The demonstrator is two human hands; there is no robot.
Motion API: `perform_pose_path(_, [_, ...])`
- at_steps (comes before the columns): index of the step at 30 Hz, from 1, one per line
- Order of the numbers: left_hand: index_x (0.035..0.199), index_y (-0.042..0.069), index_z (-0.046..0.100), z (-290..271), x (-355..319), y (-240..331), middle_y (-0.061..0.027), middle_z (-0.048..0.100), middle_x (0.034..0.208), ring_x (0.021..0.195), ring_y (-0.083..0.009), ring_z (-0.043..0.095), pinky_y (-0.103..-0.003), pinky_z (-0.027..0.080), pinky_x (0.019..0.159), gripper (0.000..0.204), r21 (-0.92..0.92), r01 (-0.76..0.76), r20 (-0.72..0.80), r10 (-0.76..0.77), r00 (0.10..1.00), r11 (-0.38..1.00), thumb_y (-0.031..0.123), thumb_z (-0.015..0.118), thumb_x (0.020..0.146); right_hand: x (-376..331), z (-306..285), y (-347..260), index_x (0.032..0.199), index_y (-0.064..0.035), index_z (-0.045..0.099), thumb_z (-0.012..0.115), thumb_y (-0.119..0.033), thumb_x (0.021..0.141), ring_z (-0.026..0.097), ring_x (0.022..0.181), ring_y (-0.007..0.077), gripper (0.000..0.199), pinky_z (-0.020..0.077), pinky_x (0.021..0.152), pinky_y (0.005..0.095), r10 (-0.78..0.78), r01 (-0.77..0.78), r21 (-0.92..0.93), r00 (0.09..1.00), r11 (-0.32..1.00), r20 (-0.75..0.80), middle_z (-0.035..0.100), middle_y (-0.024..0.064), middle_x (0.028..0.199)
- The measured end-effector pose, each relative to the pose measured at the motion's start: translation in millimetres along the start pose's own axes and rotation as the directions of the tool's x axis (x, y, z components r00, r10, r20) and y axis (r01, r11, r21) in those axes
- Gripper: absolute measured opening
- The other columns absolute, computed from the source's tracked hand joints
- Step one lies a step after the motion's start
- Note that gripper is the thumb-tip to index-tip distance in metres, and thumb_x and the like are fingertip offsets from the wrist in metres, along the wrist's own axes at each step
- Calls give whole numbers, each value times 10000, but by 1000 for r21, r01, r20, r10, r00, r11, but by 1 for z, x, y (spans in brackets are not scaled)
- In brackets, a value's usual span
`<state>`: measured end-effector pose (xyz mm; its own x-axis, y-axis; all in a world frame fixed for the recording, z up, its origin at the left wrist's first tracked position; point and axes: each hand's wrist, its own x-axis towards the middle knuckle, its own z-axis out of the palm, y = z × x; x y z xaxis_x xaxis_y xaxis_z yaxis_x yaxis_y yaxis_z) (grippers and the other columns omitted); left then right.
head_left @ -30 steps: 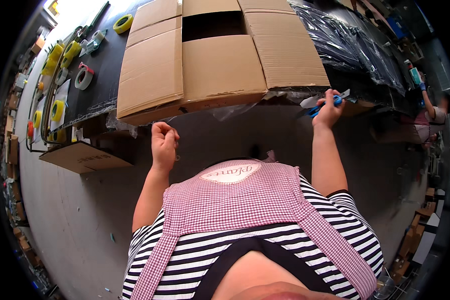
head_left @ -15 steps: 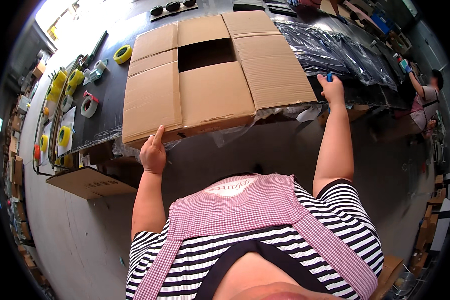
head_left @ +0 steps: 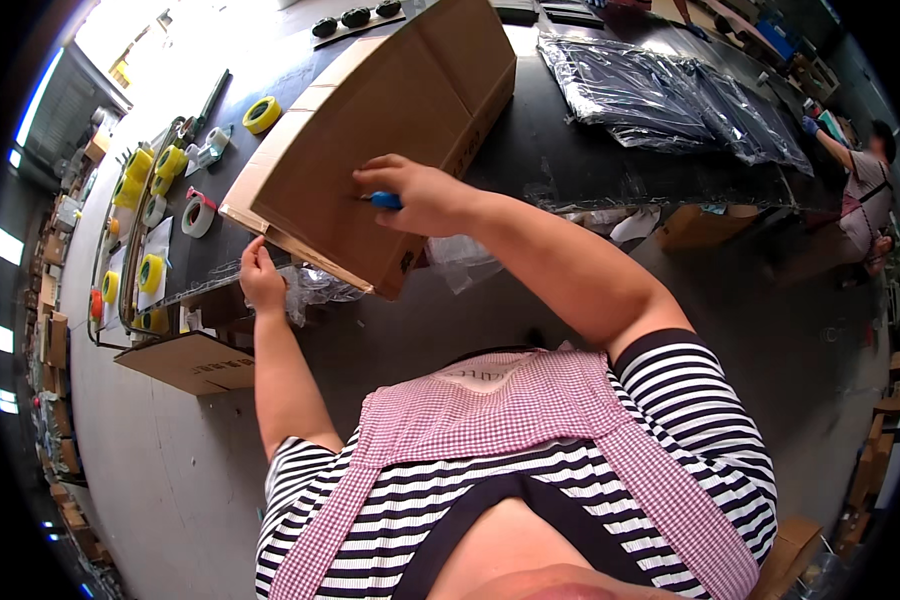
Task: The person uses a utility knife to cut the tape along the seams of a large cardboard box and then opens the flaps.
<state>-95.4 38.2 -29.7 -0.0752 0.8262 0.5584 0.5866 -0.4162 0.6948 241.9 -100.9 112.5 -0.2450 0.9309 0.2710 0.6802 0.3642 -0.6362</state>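
Note:
A brown cardboard box [head_left: 400, 110] stands tilted up on the dark table, one broad face turned toward me and its near corner over the table's front edge. My left hand [head_left: 262, 278] is at the box's lower left edge, its fingers together and gripping the cardboard there. Across the front of the broad face reaches my right hand [head_left: 415, 192], closed round a small blue-handled tool [head_left: 385, 200]. The tool's tip is close to the cardboard; whether it touches I cannot tell.
Yellow tape rolls [head_left: 261, 115] and a white roll [head_left: 198, 217] lie on the left of the table [head_left: 570, 170]. Plastic-wrapped dark packages [head_left: 650, 95] lie at the right. An open carton [head_left: 185, 362] sits below the table's left end. Another person [head_left: 860, 190] stands far right.
The box, lying flat before, is now tipped up and turned. My right hand has swung left from the table's right side to the box's face with the blue tool. My left hand has shifted slightly left.

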Motion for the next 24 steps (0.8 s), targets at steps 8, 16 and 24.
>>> perform_pose_path(8, [1465, 81, 435, 12, -125, 89, 76, 455, 709, 584, -2, 393, -158, 331, 504, 469, -617, 603, 412, -444, 795, 506, 185, 594, 1036, 36, 67, 58, 1415, -75, 565, 565, -31, 792, 455, 1401, 288, 624, 391, 1147, 349, 93, -45, -147, 936, 988, 340, 349, 108, 1615])
perform_pose_path(16, [1245, 169, 702, 4, -117, 129, -85, 684, 892, 795, -283, 676, -384, 544, 687, 291, 214, -212, 325, 135, 936, 953, 291, 631, 990, 29, 35, 69, 1213, -25, 673, 648, -90, 889, 630, 677, 135, 332, 531, 617, 292, 288, -389, 576, 921, 719, 262, 670, 92, 1115])
perform_pose_path(24, [1270, 104, 692, -27, -90, 71, -72, 683, 865, 774, -140, 652, -296, 533, 730, 290, 69, -62, 219, 45, 975, 996, 69, 618, 993, 27, -127, 315, 940, -2, 721, 666, -297, 866, 703, 868, 398, 309, 535, 802, 476, 419, -522, 148, 452, 840, -788, 733, 210, 893])
